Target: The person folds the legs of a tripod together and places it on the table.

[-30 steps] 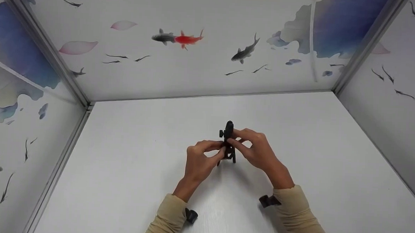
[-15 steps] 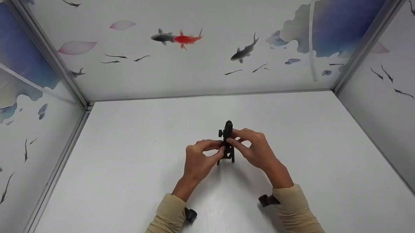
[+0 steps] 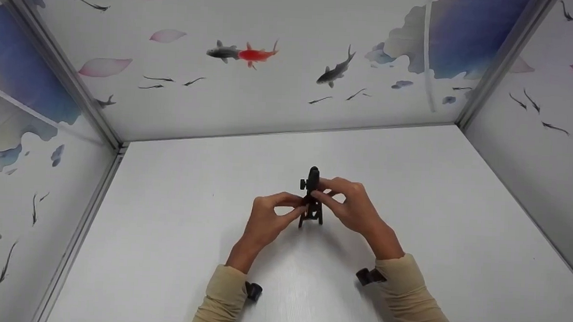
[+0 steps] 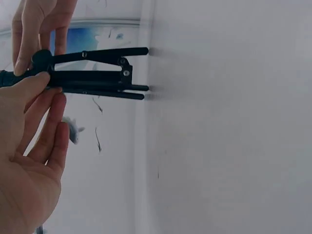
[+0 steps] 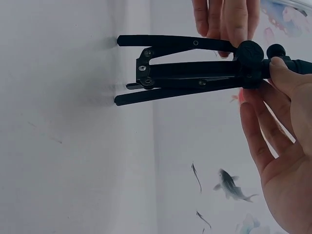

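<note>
A small black tripod [image 3: 314, 175] stands upright on the white table, its legs spread only a little. My right hand [image 3: 357, 207] pinches its upper neck between thumb and fingers. Lower down, at the collar where the legs join, my left hand [image 3: 268, 219] pinches it from the left side. Seen from the left wrist, the centre column [image 4: 92, 78] runs between the legs, with the left thumb pressed at its top. In the right wrist view a large round knob [image 5: 250, 57] and a smaller knob [image 5: 276, 50] stick out by the right thumb.
White table [image 3: 166, 252] all around the tripod. Behind it rises a back wall [image 3: 289, 103] printed with fish and petals, with side walls at left and right. A small black camera [image 3: 254, 291] sits on the left sleeve, another camera [image 3: 370, 276] on the right.
My left wrist and forearm have shifted a little to the left, and the left fingertips have drawn back slightly, showing more of the legs. The right hand keeps its hold on the neck.
</note>
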The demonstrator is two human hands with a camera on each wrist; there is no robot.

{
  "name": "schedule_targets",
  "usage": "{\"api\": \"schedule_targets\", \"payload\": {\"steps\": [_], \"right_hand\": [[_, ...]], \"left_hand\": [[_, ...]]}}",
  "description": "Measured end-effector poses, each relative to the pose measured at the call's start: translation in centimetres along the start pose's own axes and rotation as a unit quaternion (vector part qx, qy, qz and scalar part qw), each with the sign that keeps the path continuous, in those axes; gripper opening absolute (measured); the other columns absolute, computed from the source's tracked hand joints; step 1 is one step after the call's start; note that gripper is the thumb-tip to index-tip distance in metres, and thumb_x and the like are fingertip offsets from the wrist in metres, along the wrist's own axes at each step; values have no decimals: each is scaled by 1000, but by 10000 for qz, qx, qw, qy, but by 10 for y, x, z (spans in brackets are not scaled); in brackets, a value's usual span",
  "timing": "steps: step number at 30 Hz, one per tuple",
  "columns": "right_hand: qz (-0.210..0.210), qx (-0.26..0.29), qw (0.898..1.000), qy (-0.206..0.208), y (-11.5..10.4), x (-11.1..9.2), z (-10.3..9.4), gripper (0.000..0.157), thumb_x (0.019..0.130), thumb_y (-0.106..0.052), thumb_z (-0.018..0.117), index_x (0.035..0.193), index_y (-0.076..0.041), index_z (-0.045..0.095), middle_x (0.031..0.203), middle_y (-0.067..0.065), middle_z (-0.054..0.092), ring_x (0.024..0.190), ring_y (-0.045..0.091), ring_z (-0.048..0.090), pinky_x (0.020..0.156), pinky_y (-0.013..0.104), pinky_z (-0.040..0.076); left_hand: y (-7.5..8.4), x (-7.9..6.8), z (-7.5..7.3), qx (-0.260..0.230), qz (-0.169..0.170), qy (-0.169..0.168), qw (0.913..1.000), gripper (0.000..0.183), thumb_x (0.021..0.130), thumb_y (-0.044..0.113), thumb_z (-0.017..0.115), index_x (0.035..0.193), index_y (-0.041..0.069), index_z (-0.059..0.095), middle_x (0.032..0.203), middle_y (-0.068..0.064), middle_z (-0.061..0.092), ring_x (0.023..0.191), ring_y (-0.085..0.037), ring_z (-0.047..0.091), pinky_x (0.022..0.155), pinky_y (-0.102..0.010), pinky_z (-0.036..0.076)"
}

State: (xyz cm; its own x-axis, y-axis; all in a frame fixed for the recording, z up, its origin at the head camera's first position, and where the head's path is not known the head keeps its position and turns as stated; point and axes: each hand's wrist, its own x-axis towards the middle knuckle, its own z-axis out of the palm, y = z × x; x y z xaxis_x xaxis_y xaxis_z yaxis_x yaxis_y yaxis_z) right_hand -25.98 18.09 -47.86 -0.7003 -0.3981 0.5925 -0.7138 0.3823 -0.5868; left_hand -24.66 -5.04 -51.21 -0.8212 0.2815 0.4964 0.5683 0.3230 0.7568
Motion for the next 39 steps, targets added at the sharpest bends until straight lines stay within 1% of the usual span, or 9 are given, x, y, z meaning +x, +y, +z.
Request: {"api": "schedule_targets", "payload": {"steps": [5, 8, 11, 15, 18, 22, 25, 32, 39], "right_hand": [[113, 115, 9999, 47, 4, -2, 1, 32, 96, -23, 69, 128, -27, 68, 113, -9, 74, 98, 12, 70, 75, 29, 58], [426, 77, 9989, 183, 9, -4, 0, 30, 100, -23, 64, 129, -27, 64, 116, -10, 71, 95, 12, 65, 69, 27, 53], [825, 49, 9964, 165, 16, -9, -3, 23, 100, -13, 59, 120, -23, 63, 109, -9, 71, 86, 11, 61, 63, 28, 47], [1218, -58, 9910, -549, 24, -18, -6, 27, 91, -5, 60, 107, -27, 67, 97, -13, 71, 80, 10, 61, 63, 29, 44], [1377, -165, 9827, -1226, 29, -21, -6, 27, 91, -15, 66, 107, -37, 70, 99, -18, 72, 80, 10, 61, 64, 28, 45], [1306, -98, 9787, -1580, 33, -22, -2, 22, 93, -25, 70, 108, -40, 73, 101, -15, 76, 76, 12, 62, 61, 27, 45], [1203, -30, 9799, -1590, 33, -21, 1, 19, 93, -25, 71, 108, -35, 77, 99, -12, 78, 71, 12, 62, 56, 25, 43], [1198, -3, 9791, -1641, 33, -21, 2, 16, 94, -23, 72, 106, -29, 80, 93, -15, 77, 65, 11, 57, 55, 23, 40], [1171, -63, 9775, -1754, 31, -19, 2, 19, 94, -23, 73, 106, -37, 78, 93, -16, 77, 66, 10, 58, 54, 22, 39]], "left_hand": [[-8, -3, -5, 155, -124, -568, 9982, 17, 90, 22, 76, 107, 23, 77, 100, 11, 78, 96, -3, 73, 90, -29, 57], [-10, -3, -4, 161, -127, -656, 9976, 17, 90, 20, 77, 106, 22, 77, 99, 11, 78, 95, -2, 73, 88, -30, 58], [-11, -3, -3, 133, -136, -705, 9973, 15, 89, 19, 77, 104, 19, 79, 97, 10, 78, 94, -2, 73, 86, -33, 58], [-11, -2, -3, 161, -169, -757, 9969, 14, 89, 19, 78, 103, 19, 79, 97, 11, 78, 94, -1, 72, 86, -32, 58], [-11, -1, -3, 234, -146, -766, 9967, 15, 89, 20, 77, 104, 22, 79, 97, 12, 78, 95, -1, 72, 87, -29, 57], [-12, -1, -4, 309, -38, -769, 9966, 15, 90, 20, 76, 104, 23, 79, 98, 11, 78, 95, 0, 72, 86, -28, 56], [-12, -1, -3, 342, 17, -740, 9967, 15, 91, 20, 76, 105, 22, 79, 98, 10, 78, 95, 0, 72, 86, -27, 57], [-8, -2, -1, 524, 77, -671, 9963, 13, 91, 20, 75, 103, 20, 79, 97, 10, 78, 94, 0, 72, 88, -26, 56], [-2, -1, 2, 865, 187, -656, 9939, 13, 90, 19, 75, 102, 18, 79, 97, 8, 79, 94, 0, 72, 89, -25, 56]]}}
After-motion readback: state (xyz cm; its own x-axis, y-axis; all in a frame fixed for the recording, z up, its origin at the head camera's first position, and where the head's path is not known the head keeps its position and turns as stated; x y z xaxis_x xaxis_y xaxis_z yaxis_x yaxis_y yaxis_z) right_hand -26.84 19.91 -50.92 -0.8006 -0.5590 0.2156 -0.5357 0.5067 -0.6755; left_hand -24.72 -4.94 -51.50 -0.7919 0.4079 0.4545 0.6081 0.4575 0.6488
